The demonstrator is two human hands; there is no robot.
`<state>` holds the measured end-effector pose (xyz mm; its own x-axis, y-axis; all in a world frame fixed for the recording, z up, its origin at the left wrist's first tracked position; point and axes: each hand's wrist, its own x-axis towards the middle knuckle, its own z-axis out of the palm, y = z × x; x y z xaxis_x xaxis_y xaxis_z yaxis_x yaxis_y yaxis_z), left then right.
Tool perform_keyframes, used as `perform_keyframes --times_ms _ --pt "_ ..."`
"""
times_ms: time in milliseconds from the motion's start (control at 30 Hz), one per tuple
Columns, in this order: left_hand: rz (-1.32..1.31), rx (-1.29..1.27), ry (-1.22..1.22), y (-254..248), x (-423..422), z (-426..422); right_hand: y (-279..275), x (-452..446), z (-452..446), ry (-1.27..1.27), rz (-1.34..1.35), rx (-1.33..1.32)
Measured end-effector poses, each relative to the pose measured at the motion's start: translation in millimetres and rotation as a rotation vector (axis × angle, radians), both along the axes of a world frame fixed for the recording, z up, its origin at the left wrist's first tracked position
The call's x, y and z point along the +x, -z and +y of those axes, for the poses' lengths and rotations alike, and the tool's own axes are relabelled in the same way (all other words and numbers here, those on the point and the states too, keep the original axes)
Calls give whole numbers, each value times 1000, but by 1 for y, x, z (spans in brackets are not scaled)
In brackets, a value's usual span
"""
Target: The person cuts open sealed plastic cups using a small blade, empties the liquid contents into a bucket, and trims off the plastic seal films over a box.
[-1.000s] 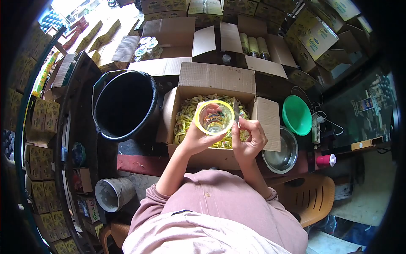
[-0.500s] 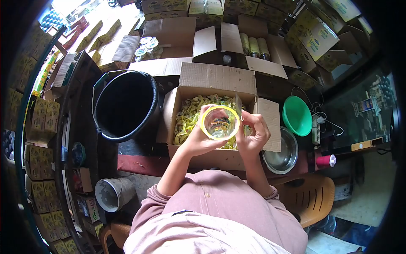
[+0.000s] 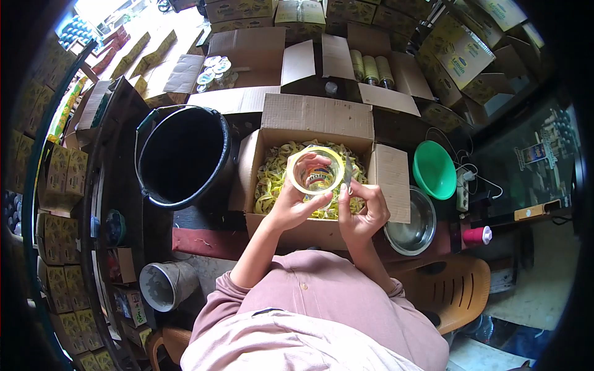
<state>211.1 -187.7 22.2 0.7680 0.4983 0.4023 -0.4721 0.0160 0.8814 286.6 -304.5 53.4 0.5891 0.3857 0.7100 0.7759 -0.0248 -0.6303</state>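
Left grip (image 3: 291,207) holds a clear yellow-rimmed cup (image 3: 317,178) at the frame's centre; right grip (image 3: 364,215) pinches a thin grey blade (image 3: 348,174) near its rim; open carton (image 3: 318,115) behind

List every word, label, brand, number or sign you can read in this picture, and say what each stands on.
"Lemon": on the yellow box at upper right; its smaller print is too small to read.
Too blurred to read: the print on the clear cup in the left hand.
Also unreadable: the sticker at far right.
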Motion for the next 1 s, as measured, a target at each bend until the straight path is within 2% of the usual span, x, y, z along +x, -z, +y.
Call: perform_keyframes --times_ms 300,500,600,800,900,1000 --pt "80 194 2 1 -3 3 -1 11 7 -16 -32 49" --pt "45 93 25 2 -3 5 -4 10 4 -56 38 8" --pt "84 196 57 1 -5 7 -2 12 3 -58 29 18" --pt "78 139 82 1 -5 9 -2 18 4 -114 86 31" --pt "108 219 83 0 -8 12 -3 17 3 -116 82 18" --pt "91 173 186 2 -7 11 0 21 3 -128 74 31"
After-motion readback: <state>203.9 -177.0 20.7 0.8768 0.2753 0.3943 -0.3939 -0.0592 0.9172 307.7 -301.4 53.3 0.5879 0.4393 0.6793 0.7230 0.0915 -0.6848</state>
